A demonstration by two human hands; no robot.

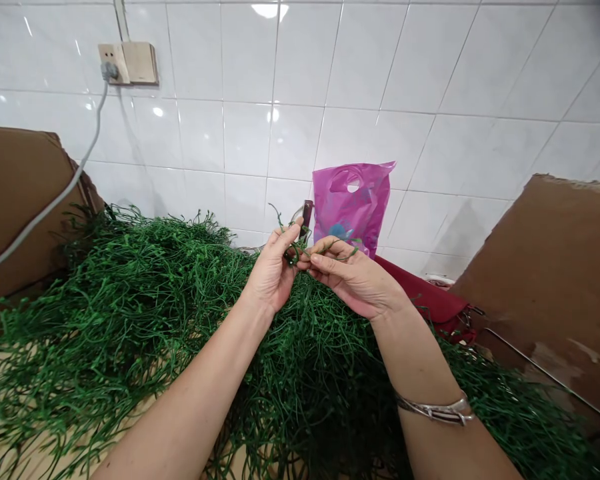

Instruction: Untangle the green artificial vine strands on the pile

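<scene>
A thin, curled green plant sprig (300, 252) is held up between my two hands, above a big heap of the same green sprigs (145, 287). My left hand (275, 267) pinches one part of it between thumb and fingers, and one end sticks up past the thumb. Close against it, my right hand (353, 273) grips the sprig with thumb and forefinger, and a bit of green shows beyond the fingers. Just behind the fingertips stands a dark brown, handle-like piece (307, 217); its lower part is hidden.
Against the white tiled wall (245, 133) leans a purple plastic bag (353, 200). A red bag (425, 293) lies right of it. Cardboard boxes stand at left (20, 200) and right (550, 267). A grey cable (93, 143) hangs from a wall socket (114, 60). A metal rod (550, 373) juts out at right.
</scene>
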